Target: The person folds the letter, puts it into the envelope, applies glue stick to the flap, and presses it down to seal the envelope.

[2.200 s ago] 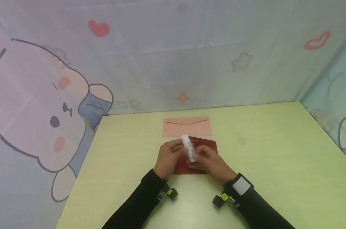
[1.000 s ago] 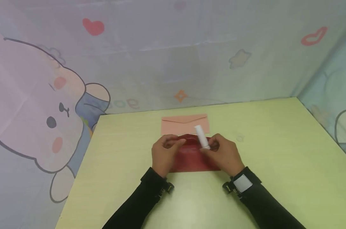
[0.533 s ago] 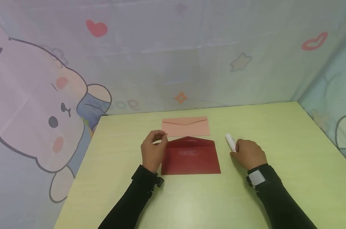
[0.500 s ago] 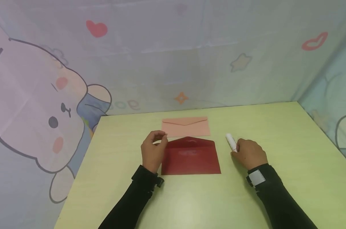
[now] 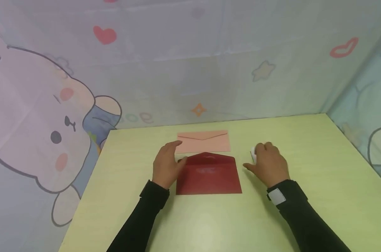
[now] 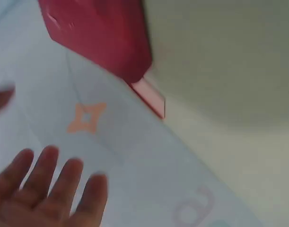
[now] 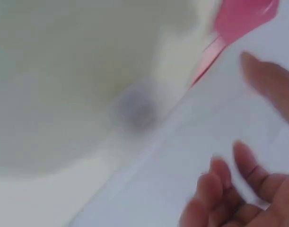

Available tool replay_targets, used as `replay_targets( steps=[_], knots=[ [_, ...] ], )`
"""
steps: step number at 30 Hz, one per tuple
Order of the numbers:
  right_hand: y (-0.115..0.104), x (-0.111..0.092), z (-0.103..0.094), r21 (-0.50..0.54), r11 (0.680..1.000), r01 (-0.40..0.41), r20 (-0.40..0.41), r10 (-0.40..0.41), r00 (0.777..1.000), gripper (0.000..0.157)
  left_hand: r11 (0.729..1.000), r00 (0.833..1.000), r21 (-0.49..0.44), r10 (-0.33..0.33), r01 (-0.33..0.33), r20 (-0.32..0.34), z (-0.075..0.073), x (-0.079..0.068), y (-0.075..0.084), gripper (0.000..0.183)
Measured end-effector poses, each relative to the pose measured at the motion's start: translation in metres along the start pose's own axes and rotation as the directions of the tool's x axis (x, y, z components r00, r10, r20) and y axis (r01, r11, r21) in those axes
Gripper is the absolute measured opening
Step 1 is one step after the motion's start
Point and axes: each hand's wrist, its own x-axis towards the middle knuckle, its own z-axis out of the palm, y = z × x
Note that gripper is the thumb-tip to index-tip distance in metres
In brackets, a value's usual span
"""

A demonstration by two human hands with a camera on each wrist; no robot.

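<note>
A red envelope [image 5: 209,178] lies on the table with its flap unfolded away from the person. Over its left edge hovers my left hand [image 5: 166,166], fingers spread and holding nothing; in the left wrist view its fingers [image 6: 64,182] are extended. To the right of the envelope, my right hand [image 5: 270,166] has its thumb apart from relaxed fingers, as the right wrist view also shows. A white glue stick [image 5: 253,154] is mostly hidden behind that hand; in the right wrist view it is a blurred shape [image 7: 137,109] away from the fingers.
Just beyond the red envelope lies a pink envelope [image 5: 203,142], its flap folded down. The pale yellow table [image 5: 200,220] ends at a printed cloth backdrop [image 5: 165,70], with more cloth along the left and right sides.
My right hand has carried the glue stick from over the red envelope to its right and let go of it there. My left hand has moved leftward, its fingers spreading.
</note>
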Motion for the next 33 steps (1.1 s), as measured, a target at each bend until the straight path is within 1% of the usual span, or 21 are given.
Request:
replay_targets(
  steps=[1, 2, 3, 4, 5, 6, 8, 10, 12, 13, 15, 17, 19, 21, 22, 24, 26, 27, 29, 31, 33],
  knots=[
    [-0.009, 0.004, 0.003, 0.000, 0.998, 0.067, 0.006, -0.067, 0.998, 0.057, 0.995, 0.997, 0.078, 0.059, -0.063, 0.051, 0.003, 0.004, -0.002, 0.069],
    [-0.018, 0.008, 0.006, 0.010, 0.991, 0.135, 0.034, -0.135, 0.990, 0.063, 0.984, 0.988, 0.130, 0.111, -0.125, 0.110, 0.008, 0.008, -0.004, 0.079],
    [-0.026, 0.011, 0.010, 0.029, 0.980, 0.197, 0.073, -0.199, 0.977, 0.070, 0.970, 0.973, 0.158, 0.158, -0.184, 0.168, 0.014, 0.011, -0.007, 0.087],
    [-0.034, 0.015, 0.016, 0.053, 0.968, 0.246, 0.116, -0.251, 0.961, 0.078, 0.954, 0.956, 0.176, 0.203, -0.242, 0.212, 0.029, 0.015, -0.022, 0.094],
    [-0.041, 0.017, 0.021, 0.075, 0.958, 0.278, 0.160, -0.287, 0.944, 0.083, 0.939, 0.940, 0.189, 0.236, -0.286, 0.247, 0.042, 0.017, -0.033, 0.098],
    [-0.046, 0.018, 0.026, 0.088, 0.950, 0.299, 0.198, -0.311, 0.930, 0.086, 0.928, 0.923, 0.192, 0.258, -0.319, 0.284, 0.051, 0.017, -0.038, 0.100],
    [-0.052, 0.018, 0.033, 0.087, 0.942, 0.325, 0.237, -0.337, 0.911, 0.088, 0.911, 0.903, 0.196, 0.293, -0.364, 0.315, 0.065, 0.016, -0.048, 0.095],
    [-0.057, 0.018, 0.036, 0.068, 0.933, 0.353, 0.227, -0.359, 0.905, 0.082, 0.876, 0.894, 0.238, 0.353, -0.419, 0.275, 0.076, 0.014, -0.056, 0.080],
    [-0.060, 0.018, 0.037, 0.050, 0.923, 0.381, 0.205, -0.383, 0.901, 0.070, 0.865, 0.892, 0.257, 0.364, -0.430, 0.269, 0.061, 0.008, -0.035, 0.062],
    [-0.061, 0.017, 0.037, 0.047, 0.919, 0.391, 0.195, -0.393, 0.899, 0.061, 0.848, 0.886, 0.281, 0.385, -0.450, 0.257, 0.059, 0.006, -0.030, 0.051],
    [-0.065, 0.015, 0.037, 0.042, 0.906, 0.421, 0.190, -0.421, 0.887, 0.042, 0.807, 0.874, 0.341, 0.410, -0.481, 0.263, 0.051, 0.000, -0.018, 0.032],
    [-0.068, 0.010, 0.039, 0.050, 0.895, 0.444, 0.213, -0.443, 0.871, 0.029, 0.774, 0.864, 0.396, 0.389, -0.495, 0.320, 0.041, -0.009, -0.001, 0.015],
    [-0.072, 0.005, 0.042, 0.057, 0.884, 0.464, 0.239, -0.463, 0.853, 0.025, 0.731, 0.852, 0.450, 0.367, -0.512, 0.373, 0.038, -0.015, 0.010, 0.011],
    [-0.076, 0.001, 0.044, 0.046, 0.872, 0.487, 0.249, -0.482, 0.840, 0.021, 0.706, 0.838, 0.473, 0.337, -0.527, 0.430, 0.037, -0.019, 0.018, 0.012],
    [-0.077, -0.001, 0.045, 0.034, 0.870, 0.492, 0.248, -0.484, 0.839, 0.018, 0.700, 0.830, 0.475, 0.328, -0.534, 0.451, 0.037, -0.021, 0.022, 0.011],
    [-0.079, -0.003, 0.048, -0.013, 0.861, 0.509, 0.244, -0.491, 0.836, 0.015, 0.692, 0.819, 0.473, 0.320, -0.545, 0.476, 0.036, -0.024, 0.027, 0.007],
    [-0.080, -0.005, 0.051, -0.107, 0.830, 0.547, 0.240, -0.512, 0.825, 0.017, 0.680, 0.814, 0.478, 0.329, -0.556, 0.479, 0.036, -0.027, 0.029, 0.009],
    [-0.080, -0.006, 0.052, -0.157, 0.810, 0.565, 0.241, -0.524, 0.817, 0.017, 0.670, 0.815, 0.489, 0.335, -0.559, 0.473, 0.035, -0.029, 0.029, 0.011],
    [-0.078, -0.009, 0.053, -0.242, 0.760, 0.603, 0.239, -0.556, 0.796, 0.021, 0.670, 0.822, 0.500, 0.325, -0.550, 0.469, 0.032, -0.032, 0.028, 0.012],
    [-0.072, -0.012, 0.050, -0.302, 0.717, 0.628, 0.238, -0.581, 0.779, 0.024, 0.693, 0.834, 0.496, 0.298, -0.523, 0.464, 0.028, -0.035, 0.023, 0.008],
    [-0.063, -0.016, 0.045, -0.324, 0.715, 0.619, 0.236, -0.573, 0.785, 0.025, 0.721, 0.849, 0.488, 0.274, -0.492, 0.451, 0.025, -0.036, 0.015, 0.005]
  ],
)
